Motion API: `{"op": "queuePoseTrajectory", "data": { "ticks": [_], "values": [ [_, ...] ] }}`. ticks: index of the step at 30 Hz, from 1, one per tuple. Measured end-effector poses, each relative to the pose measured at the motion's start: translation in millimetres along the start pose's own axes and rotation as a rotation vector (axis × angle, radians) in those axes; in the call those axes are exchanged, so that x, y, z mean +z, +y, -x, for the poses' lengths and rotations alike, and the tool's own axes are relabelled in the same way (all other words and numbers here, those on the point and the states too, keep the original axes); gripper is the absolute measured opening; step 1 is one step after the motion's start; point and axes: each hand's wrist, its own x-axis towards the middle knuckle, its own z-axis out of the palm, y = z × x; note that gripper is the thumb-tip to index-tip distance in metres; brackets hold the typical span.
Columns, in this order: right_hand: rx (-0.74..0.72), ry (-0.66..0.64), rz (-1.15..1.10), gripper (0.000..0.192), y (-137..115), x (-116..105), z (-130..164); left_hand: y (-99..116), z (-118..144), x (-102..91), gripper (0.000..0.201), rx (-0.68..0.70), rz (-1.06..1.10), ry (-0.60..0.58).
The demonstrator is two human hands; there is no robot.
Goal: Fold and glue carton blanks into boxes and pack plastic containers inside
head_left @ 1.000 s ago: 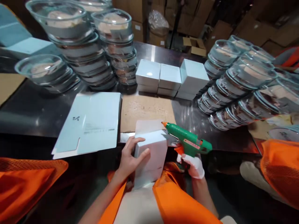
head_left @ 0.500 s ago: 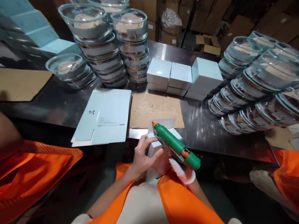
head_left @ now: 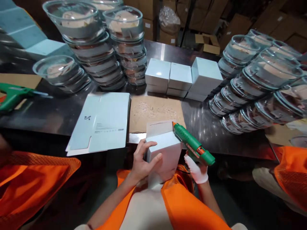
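Left hand: your bare left hand [head_left: 142, 161] grips the small pale-blue cardboard box [head_left: 163, 152], thumb on the near face and fingers [head_left: 144, 147] curled over its left edge, so the fingers are clenched on the box.
Box: it sits at the near edge of the dark steel tabletop [head_left: 48, 111], above your lap, with its top flap [head_left: 158, 127] standing open and tilted away from you.
Right hand: your right hand in a white glove [head_left: 197, 167] is clenched around the grip of the green hot-glue gun with an orange tip [head_left: 192, 144].
Glue gun: it slants up and to the left, its orange nozzle touching or just at the right edge of the open flap.
Behind the box: a brown cardboard sheet speckled with glue drops [head_left: 154, 113] lies flat on the tabletop.
To your left: a stack of flat, unfolded pale-blue box blanks [head_left: 100, 123] lies beside that sheet.
Further back: three closed pale-blue boxes [head_left: 182, 76] stand in a row.
Both sides: stacks of clear glass bowls [head_left: 96, 48] rise at the back left, and more lean in rows at the right [head_left: 254, 83].
Far left: a second green glue gun [head_left: 14, 94] pokes in from the edge of the view.
Neighbours: orange mesh vests show at the lower left [head_left: 28, 185] and the right [head_left: 291, 172].
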Motion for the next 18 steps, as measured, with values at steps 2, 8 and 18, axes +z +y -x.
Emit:
{"op": "queuePoseTrajectory", "data": {
  "ticks": [2,8,18],
  "values": [
    [0.032,0.102,-0.005,0.044,-7,3,0,-2,1,-0.7,0.029,-0.019,0.007,-0.009],
    [0.043,0.102,-0.005,0.03,-29,-9,-11,-10,1,-6.6,0.03,-0.098,0.034,0.027],
    [0.303,-0.085,0.044,0.048,-53,-9,-118,-12,-12,-19.6,0.032,-0.155,0.216,0.055]
  ]
}}
